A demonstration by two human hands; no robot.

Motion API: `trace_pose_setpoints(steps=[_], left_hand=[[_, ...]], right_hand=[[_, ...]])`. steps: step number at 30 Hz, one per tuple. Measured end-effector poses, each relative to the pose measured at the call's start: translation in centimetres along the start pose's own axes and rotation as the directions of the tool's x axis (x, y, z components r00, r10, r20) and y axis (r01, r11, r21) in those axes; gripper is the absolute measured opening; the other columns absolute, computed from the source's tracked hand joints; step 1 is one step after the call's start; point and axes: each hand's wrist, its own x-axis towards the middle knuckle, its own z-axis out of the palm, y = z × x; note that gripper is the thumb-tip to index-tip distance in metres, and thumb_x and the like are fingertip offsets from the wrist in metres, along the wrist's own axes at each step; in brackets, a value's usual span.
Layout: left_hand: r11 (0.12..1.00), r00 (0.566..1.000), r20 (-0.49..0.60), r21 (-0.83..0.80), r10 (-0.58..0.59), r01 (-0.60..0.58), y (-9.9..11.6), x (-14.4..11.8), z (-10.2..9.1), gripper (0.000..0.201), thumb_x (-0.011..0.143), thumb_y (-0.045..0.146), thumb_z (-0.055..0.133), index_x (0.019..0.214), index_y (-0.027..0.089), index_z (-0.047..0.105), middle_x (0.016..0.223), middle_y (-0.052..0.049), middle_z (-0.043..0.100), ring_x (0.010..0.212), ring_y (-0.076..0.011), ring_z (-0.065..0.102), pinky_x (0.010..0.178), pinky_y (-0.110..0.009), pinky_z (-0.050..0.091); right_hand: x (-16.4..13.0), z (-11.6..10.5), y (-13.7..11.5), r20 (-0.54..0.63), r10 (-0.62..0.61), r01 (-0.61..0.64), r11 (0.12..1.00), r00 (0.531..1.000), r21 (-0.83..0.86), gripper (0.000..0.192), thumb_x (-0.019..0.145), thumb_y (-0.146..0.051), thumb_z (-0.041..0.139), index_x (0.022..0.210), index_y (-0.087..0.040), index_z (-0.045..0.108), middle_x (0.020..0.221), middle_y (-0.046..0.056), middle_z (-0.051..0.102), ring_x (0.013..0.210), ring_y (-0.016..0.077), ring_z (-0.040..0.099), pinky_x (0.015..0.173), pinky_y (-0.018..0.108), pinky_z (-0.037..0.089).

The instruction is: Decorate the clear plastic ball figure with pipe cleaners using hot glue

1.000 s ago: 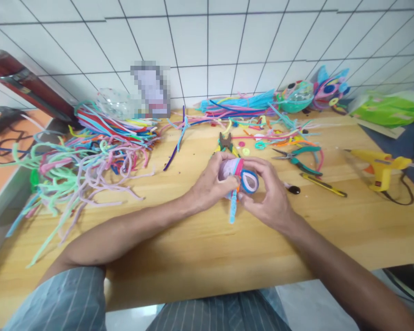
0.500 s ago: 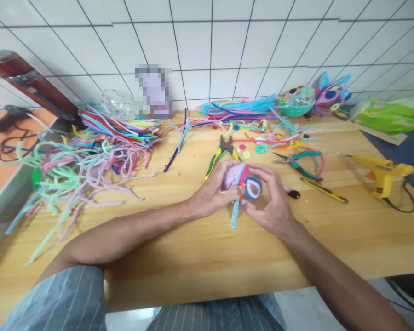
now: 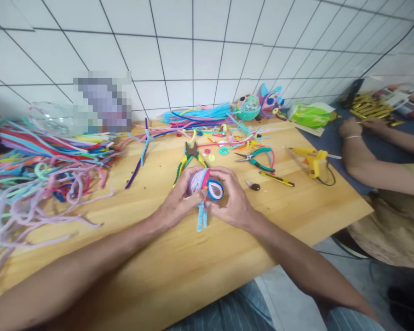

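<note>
Between my two hands, above the table, is a rounded pipe-cleaner figure [image 3: 194,183] in lilac with pink and blue bands. A dark blue ring with a pale centre, like an eye, sits on its right side, and light blue strands hang below. My left hand [image 3: 182,197] grips its left side, thumb across the front. Curved around the right side, my right hand [image 3: 232,197] has its fingertips on the top and lower edge. Just beyond my left fingers lie yellow-green pliers [image 3: 192,154], jaws pointing away. My palms hide part of the figure.
Pipe cleaners [image 3: 55,156] heap at left, with another bundle [image 3: 200,115] by the wall. Right of my hands lie teal needle-nose pliers [image 3: 258,158], a yellow utility knife [image 3: 278,179] and a yellow glue gun [image 3: 312,161]. A co-worker's hands [image 3: 352,128] are at far right.
The view has swung right, bringing a co-worker's arms into sight. Both hands still hold the figure, which has turned slightly; two light blue strands now show beneath it.
</note>
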Motion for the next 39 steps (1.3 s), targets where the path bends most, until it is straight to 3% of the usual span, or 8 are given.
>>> trace_pose_setpoints(steps=[6, 13, 22, 32, 39], left_hand=[[0.999, 1.0, 0.008, -0.034, 0.002, -0.002, -0.5, -0.1, 0.3, 0.058, 0.092, 0.043, 0.072, 0.141, 0.024, 0.049, 0.132, -0.008, 0.06, 0.12, -0.0267, 0.059, 0.106, -0.041, 0.05], [0.999, 1.0, -0.01, 0.037, 0.019, -0.019, -0.3, -0.2, 0.4, 0.059, 0.092, 0.043, 0.072, 0.142, 0.022, 0.048, 0.143, -0.012, 0.056, 0.136, -0.0322, 0.054, 0.119, -0.048, 0.044], [0.995, 0.998, -0.003, 0.081, 0.058, -0.057, -0.3, -0.4, 0.8, 0.061, 0.093, 0.047, 0.071, 0.144, 0.022, 0.048, 0.146, -0.015, 0.057, 0.139, -0.0326, 0.055, 0.119, -0.051, 0.046], [0.979, 0.994, 0.02, 0.171, 0.108, -0.11, 0.1, -0.4, 0.7, 0.066, 0.087, 0.046, 0.075, 0.143, 0.022, 0.048, 0.147, -0.015, 0.057, 0.136, -0.0327, 0.055, 0.119, -0.054, 0.045], [0.981, 0.994, 0.005, 0.164, 0.107, -0.106, -0.1, -0.5, 0.8, 0.068, 0.086, 0.048, 0.078, 0.143, 0.023, 0.048, 0.145, -0.014, 0.058, 0.138, -0.032, 0.056, 0.118, -0.054, 0.047]], right_hand=[[0.0, -1.0, -0.2, 0.038, -0.014, 0.015, 1.0, 0.999, -0.025, 0.065, 0.086, -0.027, 0.078, 0.143, -0.027, 0.049, 0.142, 0.015, 0.061, 0.137, 0.0311, 0.06, 0.113, 0.054, 0.054], [0.1, -1.8, -1.1, -0.054, -0.129, 0.117, 0.976, 0.99, -0.182, 0.054, 0.088, -0.022, 0.073, 0.138, -0.028, 0.054, 0.134, 0.014, 0.065, 0.129, 0.0332, 0.063, 0.107, 0.057, 0.055], [0.3, -2.1, -1.4, -0.103, -0.233, 0.196, 0.94, 0.967, -0.28, 0.033, 0.089, -0.013, 0.07, 0.119, -0.027, 0.066, 0.109, 0.009, 0.068, 0.102, 0.0255, 0.067, 0.087, 0.044, 0.058], [0.2, -1.8, -1.4, -0.043, -0.258, 0.233, 0.922, 0.965, -0.308, 0.024, 0.09, -0.013, 0.071, 0.111, -0.024, 0.069, 0.109, 0.011, 0.071, 0.1, 0.0259, 0.069, 0.087, 0.046, 0.057], [0.4, -1.9, -2.0, -0.057, -0.227, 0.204, 0.942, 0.972, -0.266, 0.022, 0.091, -0.011, 0.071, 0.107, -0.025, 0.067, 0.103, 0.007, 0.07, 0.095, 0.022, 0.069, 0.082, 0.04, 0.057]])
